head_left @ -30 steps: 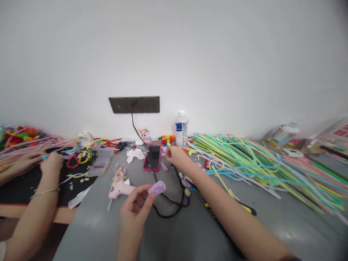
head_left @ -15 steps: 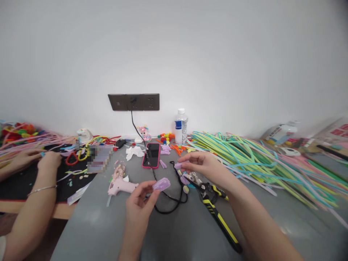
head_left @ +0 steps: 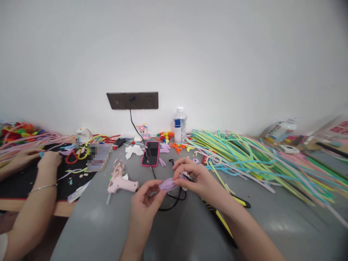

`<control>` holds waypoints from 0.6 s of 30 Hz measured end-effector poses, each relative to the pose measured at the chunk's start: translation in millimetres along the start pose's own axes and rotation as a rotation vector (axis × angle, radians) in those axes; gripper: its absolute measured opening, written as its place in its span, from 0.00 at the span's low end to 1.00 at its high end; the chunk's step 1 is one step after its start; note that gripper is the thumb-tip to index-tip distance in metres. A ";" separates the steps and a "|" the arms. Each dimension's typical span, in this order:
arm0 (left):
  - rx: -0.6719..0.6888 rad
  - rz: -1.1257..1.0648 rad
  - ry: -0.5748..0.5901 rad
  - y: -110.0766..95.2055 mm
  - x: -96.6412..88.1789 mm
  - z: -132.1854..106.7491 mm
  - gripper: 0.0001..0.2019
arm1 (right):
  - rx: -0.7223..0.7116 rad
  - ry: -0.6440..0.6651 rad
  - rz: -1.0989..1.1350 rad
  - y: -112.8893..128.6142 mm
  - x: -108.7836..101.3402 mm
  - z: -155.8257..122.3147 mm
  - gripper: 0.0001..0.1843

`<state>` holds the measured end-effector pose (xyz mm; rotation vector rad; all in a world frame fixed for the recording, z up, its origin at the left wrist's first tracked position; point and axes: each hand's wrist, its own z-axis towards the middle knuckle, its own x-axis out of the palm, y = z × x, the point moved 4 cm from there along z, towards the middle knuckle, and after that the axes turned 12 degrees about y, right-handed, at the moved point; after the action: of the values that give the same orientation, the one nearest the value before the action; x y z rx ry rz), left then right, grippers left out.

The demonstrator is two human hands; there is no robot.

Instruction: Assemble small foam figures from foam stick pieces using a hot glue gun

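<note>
In front of me, my left hand (head_left: pixel 145 203) pinches a purple fuzzy pipe-cleaner piece (head_left: pixel 167 185) between thumb and fingers. My right hand (head_left: pixel 198 181) meets the piece's right end, its thumb and index finger pressed together there. Whether a separate small purple bit sits in that pinch is hidden. Below the right hand lie pliers (head_left: pixel 223 227) with black and yellow handles, their jaws mostly covered. A pink hot glue gun (head_left: pixel 123 184) rests left of my left hand. Short purple pieces (head_left: pixel 164 148) lie beside a phone (head_left: pixel 150 154) in a pink case.
Long pastel pipe cleaners (head_left: pixel 244 156) spread across the right side. A bottle (head_left: pixel 179 125) stands by the wall, and a black cord (head_left: pixel 132 121) runs down from the socket panel (head_left: pixel 133 100). At the left, another person's hands (head_left: pixel 49 159) work over a black mat (head_left: pixel 16 185).
My right hand has moved down and left to the purple piece in my left hand. The pliers have shifted, with their handles now wider apart.
</note>
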<state>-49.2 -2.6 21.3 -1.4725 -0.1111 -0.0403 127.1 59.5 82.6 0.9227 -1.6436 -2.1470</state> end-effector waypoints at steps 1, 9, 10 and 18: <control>0.001 -0.004 0.000 -0.8 0.3 -0.2 0.13 | 0.000 0.013 -0.006 0.3 1.8 -0.1 0.07; 0.006 -0.009 0.008 -5.5 2.1 -0.3 0.10 | 0.017 0.049 -0.040 -0.2 5.6 -0.5 0.06; 0.007 -0.010 0.008 -6.0 2.1 -0.4 0.10 | 0.016 0.049 -0.044 -0.1 6.2 -0.3 0.05; 0.007 -0.004 0.017 -9.7 2.3 -0.5 0.10 | 0.007 0.037 -0.135 2.4 9.4 1.0 0.04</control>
<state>-47.8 -4.0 31.1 -1.4646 -0.1001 -0.0556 118.9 54.1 82.0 1.0988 -1.6149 -2.1973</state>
